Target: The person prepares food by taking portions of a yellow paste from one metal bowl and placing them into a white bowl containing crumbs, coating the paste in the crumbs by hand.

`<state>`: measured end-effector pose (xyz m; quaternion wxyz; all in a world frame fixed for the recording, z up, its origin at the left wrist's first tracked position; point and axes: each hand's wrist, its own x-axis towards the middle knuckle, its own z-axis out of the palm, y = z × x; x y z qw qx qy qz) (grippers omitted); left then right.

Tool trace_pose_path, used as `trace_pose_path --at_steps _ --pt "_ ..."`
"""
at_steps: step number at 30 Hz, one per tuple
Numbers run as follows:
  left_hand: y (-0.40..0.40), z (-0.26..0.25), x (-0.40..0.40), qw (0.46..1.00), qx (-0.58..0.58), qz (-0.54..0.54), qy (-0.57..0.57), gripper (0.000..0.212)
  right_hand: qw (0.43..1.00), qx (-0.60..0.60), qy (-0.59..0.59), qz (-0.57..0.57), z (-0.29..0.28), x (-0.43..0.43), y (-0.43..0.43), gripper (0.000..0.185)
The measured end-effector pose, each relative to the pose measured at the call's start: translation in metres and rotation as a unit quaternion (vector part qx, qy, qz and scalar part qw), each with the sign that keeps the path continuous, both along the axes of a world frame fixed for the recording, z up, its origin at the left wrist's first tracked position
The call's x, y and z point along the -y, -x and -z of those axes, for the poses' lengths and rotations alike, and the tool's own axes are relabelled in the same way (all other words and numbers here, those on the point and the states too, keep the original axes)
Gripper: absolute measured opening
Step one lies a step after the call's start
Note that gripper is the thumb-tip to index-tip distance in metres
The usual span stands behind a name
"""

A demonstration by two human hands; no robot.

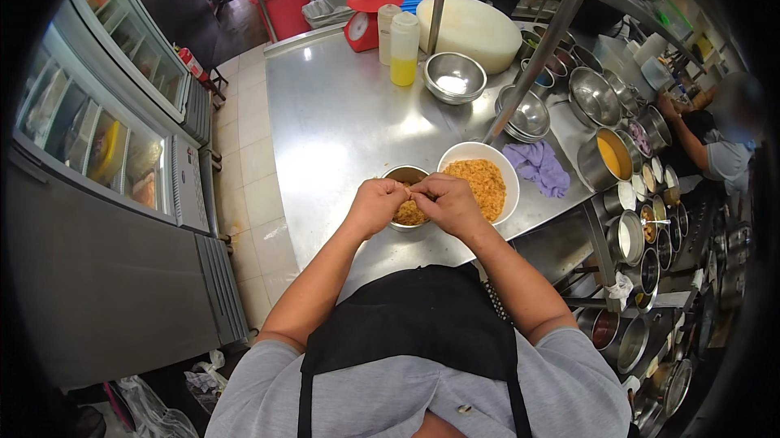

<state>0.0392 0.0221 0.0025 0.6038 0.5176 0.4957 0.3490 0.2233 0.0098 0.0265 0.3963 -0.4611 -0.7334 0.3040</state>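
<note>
My left hand (379, 205) and my right hand (448, 201) meet at the fingertips above a round steel pot (407, 173). Thumbs and fingers are pinched together, and whatever may lie between them is too small and hidden to make out. Inside the pot is a crumbly orange-brown food (409, 214), partly covered from sight by both hands. Just right of the pot stands a white bowl (515, 185), holding a heap of similar orange crumbly food (478, 185). A crumpled purple cloth (539, 168) lies beyond that bowl to the right.
On the steel table (329, 127) stand squeeze bottles (403, 51), stacked steel bowls (454, 78), a red scale (365, 26) and a large white round block (472, 33). A shelf post (536, 66) rises nearby. Pots (603, 160) and a person (725, 151) are at right; glass-door fridges (97, 133) at left.
</note>
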Motion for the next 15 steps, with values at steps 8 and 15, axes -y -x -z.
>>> trace_pose_path --at_steps 8,15 --pt "0.003 -0.01 -0.006 0.994 -0.097 0.009 -0.057 0.017 0.993 0.088 0.031 0.073 0.002 0.001 0.0 0.01" --pt "0.004 -0.003 -0.019 0.995 -0.103 -0.002 -0.018 0.024 0.993 0.101 -0.046 0.027 0.012 -0.002 -0.002 0.021"
